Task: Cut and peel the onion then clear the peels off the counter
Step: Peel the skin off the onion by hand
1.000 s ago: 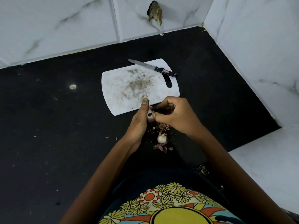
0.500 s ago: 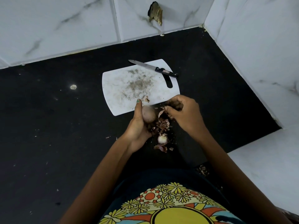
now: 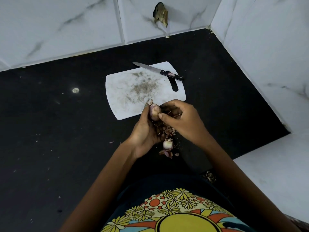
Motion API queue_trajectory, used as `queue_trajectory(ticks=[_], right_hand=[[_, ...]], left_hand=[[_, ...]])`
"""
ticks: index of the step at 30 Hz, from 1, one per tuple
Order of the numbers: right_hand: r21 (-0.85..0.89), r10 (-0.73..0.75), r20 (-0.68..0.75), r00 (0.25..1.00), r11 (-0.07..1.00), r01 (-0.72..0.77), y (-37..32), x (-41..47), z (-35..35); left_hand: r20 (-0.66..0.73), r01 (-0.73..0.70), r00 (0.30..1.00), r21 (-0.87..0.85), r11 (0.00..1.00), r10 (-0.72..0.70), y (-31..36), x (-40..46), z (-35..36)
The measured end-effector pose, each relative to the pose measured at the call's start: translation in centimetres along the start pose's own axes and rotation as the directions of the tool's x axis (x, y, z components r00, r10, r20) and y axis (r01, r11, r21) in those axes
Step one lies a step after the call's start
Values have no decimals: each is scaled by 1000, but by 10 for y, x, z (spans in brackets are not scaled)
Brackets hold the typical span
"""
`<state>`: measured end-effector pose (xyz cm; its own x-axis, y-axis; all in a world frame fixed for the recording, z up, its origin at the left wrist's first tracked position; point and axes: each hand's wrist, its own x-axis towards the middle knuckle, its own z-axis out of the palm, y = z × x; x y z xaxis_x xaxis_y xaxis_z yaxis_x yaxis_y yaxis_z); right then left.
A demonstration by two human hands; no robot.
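My left hand (image 3: 145, 131) grips a small pale purple onion (image 3: 154, 111) just above the near edge of the white cutting board (image 3: 133, 91). My right hand (image 3: 180, 120) is against the onion, its thumb on the onion's side and its fingers curled with bits of brown peel among them. Loose brown peels (image 3: 168, 131) lie on the black counter under my hands. A peeled onion piece (image 3: 167, 144) sits among more peels (image 3: 166, 153) closer to me. A black-handled knife (image 3: 158, 71) lies across the board's far right corner.
The black counter (image 3: 66, 131) is bounded by white marble tiles at the back and right. A hole in the tile (image 3: 160, 14) shows at the back. A white spot (image 3: 75, 90) marks the counter to the left. A few peel scraps (image 3: 209, 176) lie by my right forearm.
My right hand, which had pulled away to the right with a peel, has come back onto the onion. My left hand has turned the onion and lifted it slightly toward the board.
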<state>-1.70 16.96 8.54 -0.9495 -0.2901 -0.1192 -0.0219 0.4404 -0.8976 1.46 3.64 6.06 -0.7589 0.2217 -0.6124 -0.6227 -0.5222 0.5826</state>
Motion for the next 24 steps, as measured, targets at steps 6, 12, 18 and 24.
queue_trajectory(ticks=[6, 12, 18, 24], right_hand=[[-12, 14, -86, 996, 1000, -15, -6, -1, 6], [-14, 32, -104, 994, 999, -34, -6, 1, 6], [-11, 4, -138, 990, 1000, -6, -3, 5, -2], [-37, -7, -91, 996, 999, 4, -6, 0, 5]], left_hand=[[-2, -56, 998, 40, 998, 56, -1, -4, 9], [-5, -98, 995, 55, 994, 99, -2, -5, 10], [-16, -86, 996, 10, 996, 86, -3, -3, 8], [3, -104, 995, 11, 995, 104, -2, -1, 8]])
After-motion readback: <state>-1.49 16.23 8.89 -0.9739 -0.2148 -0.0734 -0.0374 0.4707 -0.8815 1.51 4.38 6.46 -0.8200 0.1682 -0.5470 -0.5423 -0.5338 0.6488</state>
